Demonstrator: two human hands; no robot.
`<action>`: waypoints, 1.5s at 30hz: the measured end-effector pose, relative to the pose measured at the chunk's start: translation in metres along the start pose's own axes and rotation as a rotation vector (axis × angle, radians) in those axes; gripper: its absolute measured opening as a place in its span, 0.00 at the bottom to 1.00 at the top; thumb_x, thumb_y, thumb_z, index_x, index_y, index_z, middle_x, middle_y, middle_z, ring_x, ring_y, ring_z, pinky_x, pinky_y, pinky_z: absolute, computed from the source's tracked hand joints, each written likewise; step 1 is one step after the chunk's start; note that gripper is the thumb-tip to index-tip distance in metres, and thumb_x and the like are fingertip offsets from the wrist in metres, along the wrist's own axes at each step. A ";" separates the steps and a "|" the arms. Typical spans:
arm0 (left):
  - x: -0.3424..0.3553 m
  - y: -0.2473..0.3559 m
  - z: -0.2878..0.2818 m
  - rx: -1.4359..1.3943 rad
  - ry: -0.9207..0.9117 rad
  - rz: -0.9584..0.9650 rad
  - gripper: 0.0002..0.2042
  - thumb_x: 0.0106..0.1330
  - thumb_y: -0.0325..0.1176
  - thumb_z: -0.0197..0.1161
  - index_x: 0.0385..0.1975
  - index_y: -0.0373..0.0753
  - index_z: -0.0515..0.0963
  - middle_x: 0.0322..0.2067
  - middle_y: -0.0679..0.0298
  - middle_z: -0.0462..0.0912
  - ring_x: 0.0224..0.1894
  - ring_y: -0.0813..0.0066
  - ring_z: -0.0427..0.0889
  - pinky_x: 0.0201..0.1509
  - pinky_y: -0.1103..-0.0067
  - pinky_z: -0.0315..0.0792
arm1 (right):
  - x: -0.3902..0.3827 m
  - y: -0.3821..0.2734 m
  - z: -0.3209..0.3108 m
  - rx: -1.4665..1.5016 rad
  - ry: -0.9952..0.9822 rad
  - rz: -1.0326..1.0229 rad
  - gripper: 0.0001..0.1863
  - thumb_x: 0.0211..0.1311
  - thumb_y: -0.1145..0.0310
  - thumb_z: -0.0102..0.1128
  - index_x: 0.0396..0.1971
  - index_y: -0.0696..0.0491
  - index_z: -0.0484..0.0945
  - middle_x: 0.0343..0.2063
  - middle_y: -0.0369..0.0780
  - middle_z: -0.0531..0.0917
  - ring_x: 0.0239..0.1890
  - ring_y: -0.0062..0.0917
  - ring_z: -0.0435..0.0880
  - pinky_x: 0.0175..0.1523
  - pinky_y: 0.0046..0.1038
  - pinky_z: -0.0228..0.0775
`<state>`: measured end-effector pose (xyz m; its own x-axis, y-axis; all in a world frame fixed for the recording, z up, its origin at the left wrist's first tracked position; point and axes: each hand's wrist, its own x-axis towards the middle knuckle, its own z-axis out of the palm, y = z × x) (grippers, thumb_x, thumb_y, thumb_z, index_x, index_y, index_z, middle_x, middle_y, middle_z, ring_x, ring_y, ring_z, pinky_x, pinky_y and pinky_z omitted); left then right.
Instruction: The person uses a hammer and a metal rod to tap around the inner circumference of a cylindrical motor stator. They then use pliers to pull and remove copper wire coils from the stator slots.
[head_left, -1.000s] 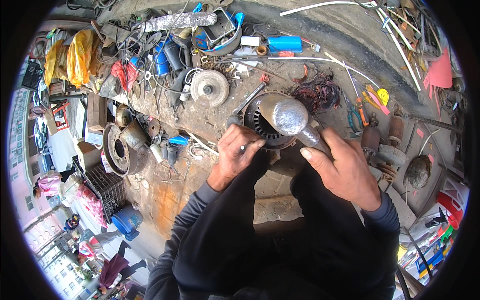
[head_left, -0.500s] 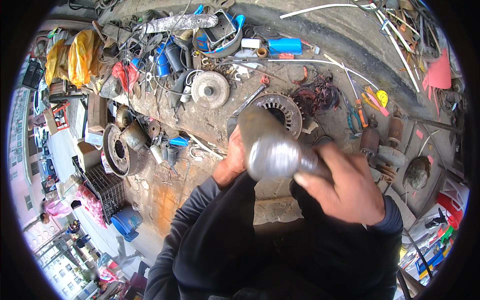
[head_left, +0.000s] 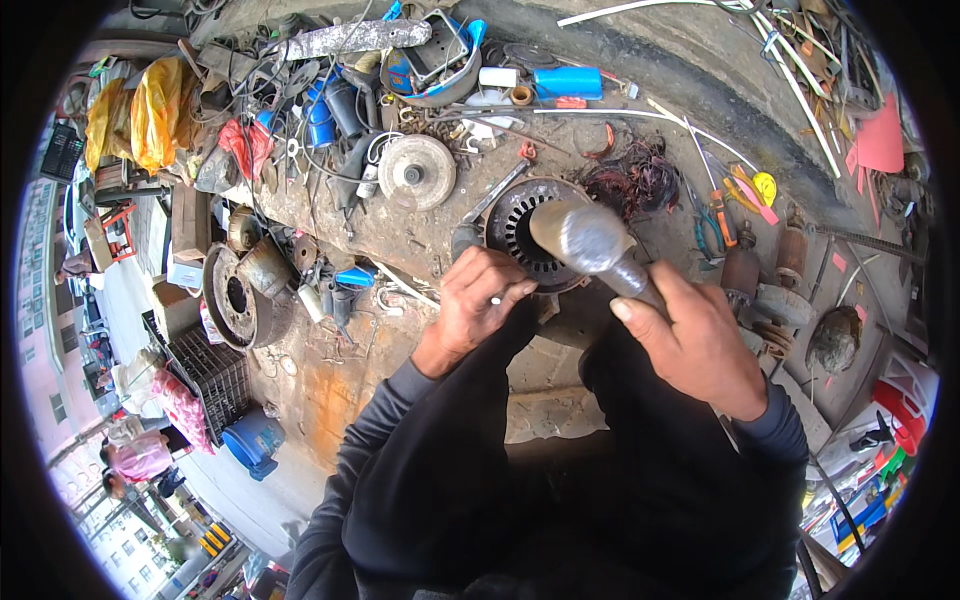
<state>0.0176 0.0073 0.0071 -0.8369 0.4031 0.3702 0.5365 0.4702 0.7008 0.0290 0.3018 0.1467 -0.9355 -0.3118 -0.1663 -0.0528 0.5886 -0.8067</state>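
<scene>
My right hand [head_left: 703, 345] is wrapped round the handle of a heavy metal hammer [head_left: 590, 240]. The hammer's worn head hangs over a round slotted motor stator [head_left: 507, 222], hiding part of its right side. Close to the stator's lower left rim, my left hand [head_left: 468, 305] is closed on a thin rod [head_left: 496, 300]; only its pale end shows between the fingers. The rod's other end is hidden, so I cannot tell whether it touches the stator.
Tangled dark wire [head_left: 640, 180] lies beyond the stator. Pliers [head_left: 722, 220] are to the right. At left stand a round metal housing [head_left: 215, 300] and a black crate [head_left: 205, 375]. A round grey disc [head_left: 418, 172] lies amid far clutter.
The hammer has moved up and right, and more of the stator shows. My left hand, partly hidden behind the hammer before, is now in plain sight with the rod end.
</scene>
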 end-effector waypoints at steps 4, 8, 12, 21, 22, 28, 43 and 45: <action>0.005 0.004 -0.002 -0.041 0.002 0.010 0.11 0.59 0.27 0.81 0.37 0.36 0.85 0.35 0.59 0.88 0.38 0.59 0.87 0.43 0.69 0.80 | 0.001 -0.007 -0.008 0.080 0.015 0.093 0.18 0.77 0.56 0.66 0.43 0.58 0.75 0.28 0.53 0.80 0.32 0.57 0.80 0.40 0.49 0.71; 0.010 0.002 0.003 -0.076 -0.007 0.017 0.11 0.60 0.28 0.82 0.37 0.36 0.85 0.35 0.57 0.88 0.39 0.58 0.88 0.44 0.68 0.81 | 0.001 -0.010 -0.011 0.070 0.036 0.057 0.17 0.76 0.59 0.68 0.42 0.59 0.75 0.27 0.55 0.82 0.32 0.57 0.84 0.38 0.49 0.73; 0.008 -0.003 0.011 -0.050 0.021 -0.033 0.12 0.55 0.30 0.84 0.33 0.38 0.85 0.34 0.63 0.87 0.36 0.59 0.86 0.42 0.68 0.79 | 0.002 -0.013 -0.011 0.086 0.039 -0.006 0.17 0.75 0.60 0.69 0.40 0.59 0.75 0.25 0.53 0.82 0.29 0.55 0.84 0.35 0.46 0.73; -0.008 -0.032 0.030 -0.109 -0.155 0.031 0.17 0.60 0.37 0.80 0.48 0.42 0.88 0.47 0.63 0.90 0.45 0.59 0.87 0.55 0.64 0.79 | -0.013 -0.036 -0.016 -0.004 0.047 -0.321 0.18 0.71 0.60 0.75 0.38 0.57 0.76 0.23 0.45 0.84 0.23 0.43 0.87 0.28 0.41 0.77; -0.007 -0.033 0.032 -0.092 -0.132 0.043 0.15 0.59 0.37 0.81 0.43 0.43 0.87 0.41 0.65 0.89 0.41 0.61 0.86 0.50 0.66 0.79 | -0.012 -0.034 -0.010 -0.004 0.050 -0.389 0.19 0.71 0.58 0.74 0.37 0.57 0.76 0.24 0.45 0.85 0.22 0.42 0.88 0.27 0.40 0.78; -0.007 -0.022 0.029 -0.029 -0.112 0.059 0.14 0.50 0.29 0.79 0.37 0.40 0.85 0.36 0.63 0.84 0.39 0.59 0.82 0.43 0.66 0.74 | -0.005 -0.012 0.007 -0.198 -0.246 -0.025 0.18 0.71 0.58 0.71 0.40 0.58 0.76 0.24 0.51 0.85 0.28 0.54 0.86 0.35 0.49 0.77; 0.019 0.017 -0.002 0.004 -0.076 0.062 0.11 0.57 0.28 0.82 0.36 0.38 0.85 0.34 0.63 0.87 0.36 0.61 0.87 0.42 0.68 0.81 | -0.009 -0.012 -0.015 0.128 0.080 -0.070 0.17 0.74 0.63 0.71 0.37 0.58 0.73 0.23 0.51 0.80 0.26 0.53 0.83 0.30 0.44 0.71; 0.014 0.012 0.006 0.000 -0.086 0.054 0.12 0.57 0.28 0.82 0.36 0.38 0.85 0.34 0.63 0.87 0.36 0.61 0.87 0.41 0.68 0.81 | -0.009 -0.012 -0.015 0.129 0.072 -0.074 0.16 0.73 0.63 0.72 0.38 0.58 0.73 0.24 0.51 0.81 0.26 0.52 0.84 0.31 0.44 0.73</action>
<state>0.0125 0.0234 0.0173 -0.7942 0.4938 0.3541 0.5808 0.4456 0.6813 0.0331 0.3084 0.1667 -0.9536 -0.2936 -0.0666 -0.0811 0.4636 -0.8823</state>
